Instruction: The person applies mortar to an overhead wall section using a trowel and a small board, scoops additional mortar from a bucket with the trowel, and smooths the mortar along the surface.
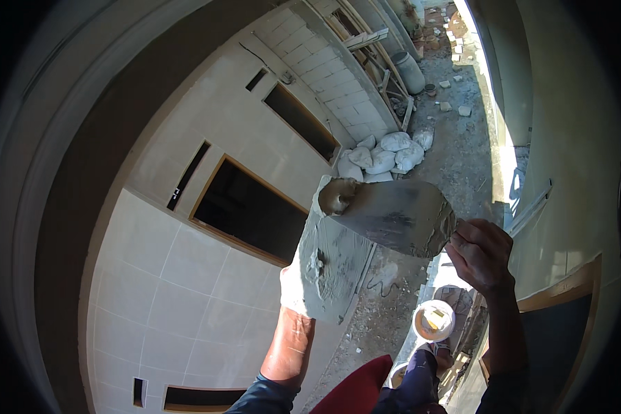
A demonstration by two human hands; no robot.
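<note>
In the middle of the frame, the right hand (483,254) grips a wide blade (399,219), the left hand (291,290) sits behind a board (339,305), its grip too hidden to tell, and gray paste (332,245) is already smeared there, seemingly with some left to use.

pale tiled wall (193,276), dark wood-framed opening (245,207), littered floor (455,159), strip of sunlight (508,165)
</note>
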